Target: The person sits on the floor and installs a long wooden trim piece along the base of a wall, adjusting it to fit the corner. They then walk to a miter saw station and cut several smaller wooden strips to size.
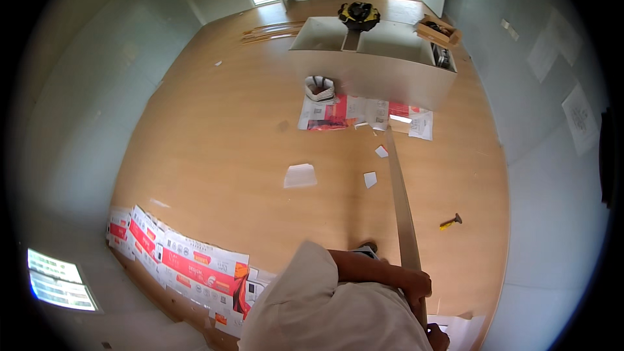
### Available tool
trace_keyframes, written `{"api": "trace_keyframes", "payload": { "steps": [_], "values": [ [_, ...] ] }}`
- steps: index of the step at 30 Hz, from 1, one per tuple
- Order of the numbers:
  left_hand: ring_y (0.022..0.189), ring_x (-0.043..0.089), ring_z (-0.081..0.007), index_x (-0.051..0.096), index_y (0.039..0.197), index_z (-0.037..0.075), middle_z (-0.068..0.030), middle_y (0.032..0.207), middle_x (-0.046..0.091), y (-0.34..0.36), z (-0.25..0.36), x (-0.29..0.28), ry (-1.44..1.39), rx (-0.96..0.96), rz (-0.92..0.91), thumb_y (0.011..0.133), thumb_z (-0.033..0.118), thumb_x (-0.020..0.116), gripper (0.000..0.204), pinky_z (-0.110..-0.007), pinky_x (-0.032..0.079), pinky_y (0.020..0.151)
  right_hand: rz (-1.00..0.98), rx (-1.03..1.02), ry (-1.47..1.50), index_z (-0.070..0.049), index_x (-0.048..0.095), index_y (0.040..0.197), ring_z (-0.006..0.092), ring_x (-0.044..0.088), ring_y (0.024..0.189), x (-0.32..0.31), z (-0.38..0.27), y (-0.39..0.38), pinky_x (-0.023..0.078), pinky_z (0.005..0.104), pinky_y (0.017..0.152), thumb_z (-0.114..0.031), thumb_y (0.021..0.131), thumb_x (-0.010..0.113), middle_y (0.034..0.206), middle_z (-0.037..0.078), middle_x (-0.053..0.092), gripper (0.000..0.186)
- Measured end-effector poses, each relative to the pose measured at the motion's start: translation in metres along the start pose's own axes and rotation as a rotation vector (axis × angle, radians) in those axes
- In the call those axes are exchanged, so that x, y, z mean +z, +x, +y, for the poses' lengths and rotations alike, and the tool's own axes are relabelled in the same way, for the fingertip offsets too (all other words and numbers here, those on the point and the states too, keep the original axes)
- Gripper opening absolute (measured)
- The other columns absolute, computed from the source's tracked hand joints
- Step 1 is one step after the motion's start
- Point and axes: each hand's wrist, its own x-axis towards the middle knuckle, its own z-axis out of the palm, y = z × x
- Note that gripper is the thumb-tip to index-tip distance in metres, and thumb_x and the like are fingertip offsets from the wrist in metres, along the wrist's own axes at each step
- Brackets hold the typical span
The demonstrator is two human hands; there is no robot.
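Note:
A long, narrow beige board point(404, 211) slants from the cardboard by the cabinet down to my body. My left hand point(416, 283) reaches across me and is closed around the board near its close end. Lower down, my right hand point(437, 337) has its fingers curled at the board's edge, partly cut off by the picture's rim. To the right of the board, a hammer with a yellow handle point(450, 222) lies on the floor. White offcuts, including a larger piece point(300, 176) and a smaller one point(370, 179), lie to its left.
A white open-topped cabinet box point(374, 71) stands ahead, bearing a black and yellow bag point(359, 16) and a cardboard box of items point(438, 31). A white sack point(319, 90) sits before it. Printed cardboard point(201, 270) covers floor at left; long strips point(273, 31) lie farther off.

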Motion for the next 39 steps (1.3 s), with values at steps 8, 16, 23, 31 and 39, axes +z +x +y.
{"api": "trace_keyframes", "payload": {
  "steps": [8, 16, 23, 31, 39],
  "values": [
    [0.092, 0.068, -0.0414, 0.074, 0.089, -0.001, -0.0231, 0.087, 0.071, 0.049, 0.042, -0.009, -0.03, -0.011, 0.221, 0.066, 0.062, 0.076, 0.068, -0.046, 0.052, 0.088, -0.194, -0.097, -0.231, -0.009, 0.068, 0.099, 0.038, 0.07, 0.078, -0.075, 0.036, 0.021, 0.053, 0.0461, 0.069, -0.041, 0.096, 0.064, 0.079, 0.02, 0.072, 0.033],
    [0.091, 0.069, -0.0416, 0.073, 0.085, 0.003, -0.0208, 0.088, 0.072, 0.016, 0.068, 0.01, -0.23, -0.251, 0.196, 0.075, 0.063, 0.071, 0.061, -0.049, 0.053, 0.081, -0.431, -0.257, -0.406, -0.008, 0.068, 0.097, 0.0399, 0.07, 0.078, -0.101, 0.059, 0.035, 0.053, 0.0473, 0.069, -0.04, 0.097, 0.063, 0.078, 0.021, 0.071, 0.032],
    [0.095, 0.066, -0.0418, 0.071, 0.094, 0.003, -0.0223, 0.093, 0.07, -0.184, -0.005, 0.058, -0.291, -0.642, 0.395, 0.081, 0.07, 0.068, 0.068, -0.05, 0.051, 0.081, -0.376, -0.764, -0.309, -0.01, 0.069, 0.086, 0.0401, 0.068, 0.067, -0.099, 0.028, 0.096, 0.052, 0.0495, 0.062, -0.029, 0.09, 0.071, 0.069, 0.02, 0.067, 0.02],
    [0.11, 0.064, -0.0398, 0.072, 0.11, 0.002, -0.0246, 0.112, 0.069, -0.371, -0.032, 0.179, -0.462, -1.126, 0.317, 0.08, 0.088, 0.051, 0.094, -0.05, 0.05, 0.091, -0.219, -1.018, -0.545, -0.012, 0.075, 0.071, 0.0269, 0.067, 0.057, -0.045, -0.099, 0.202, 0.055, 0.039, 0.058, -0.049, 0.072, 0.083, 0.057, 0.005, 0.066, 0.038],
    [0.096, 0.07, -0.0363, 0.076, 0.089, 0.003, -0.02, 0.094, 0.074, -0.491, 0.0, 0.199, -0.559, -1.425, 0.735, 0.082, 0.088, 0.045, 0.091, -0.05, 0.052, 0.086, -0.053, -1.157, -0.643, -0.007, 0.068, 0.094, 0.0322, 0.065, 0.101, 0.085, -0.345, 0.238, 0.057, 0.044, 0.079, -0.017, 0.073, 0.081, 0.098, 0.011, 0.069, 0.026]
  ]
}}
